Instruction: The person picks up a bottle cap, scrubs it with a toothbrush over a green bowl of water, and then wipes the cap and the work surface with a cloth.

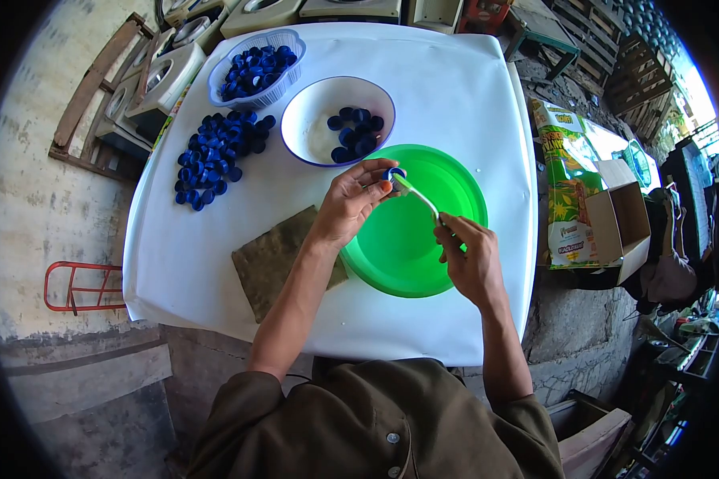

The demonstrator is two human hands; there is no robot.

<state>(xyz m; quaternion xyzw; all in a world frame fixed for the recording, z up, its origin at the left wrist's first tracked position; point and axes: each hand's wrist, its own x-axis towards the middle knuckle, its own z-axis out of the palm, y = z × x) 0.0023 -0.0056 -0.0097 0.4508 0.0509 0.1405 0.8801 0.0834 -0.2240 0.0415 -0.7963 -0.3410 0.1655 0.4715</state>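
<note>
Between the thumb and fingers of my left hand [350,199] is a blue bottle cap [391,173], held over the upper left of a green basin [471,191]. My right hand [467,251] grips a toothbrush [426,199] with a pale handle, its green-tinted head at the cap's opening. Just beyond the basin stands a white bowl [299,120] with a dark blue rim and several blue caps inside. A pile of blue caps [212,156] lies loose on the left of the table. Behind it, more caps fill a light blue plastic basket [289,84].
A brown square board [268,263] lies under my left forearm on the white-covered table [176,271]. Right of the table are a cardboard box [611,211] and a colourful printed sack [567,184]. A red metal frame [80,287] stands at the left.
</note>
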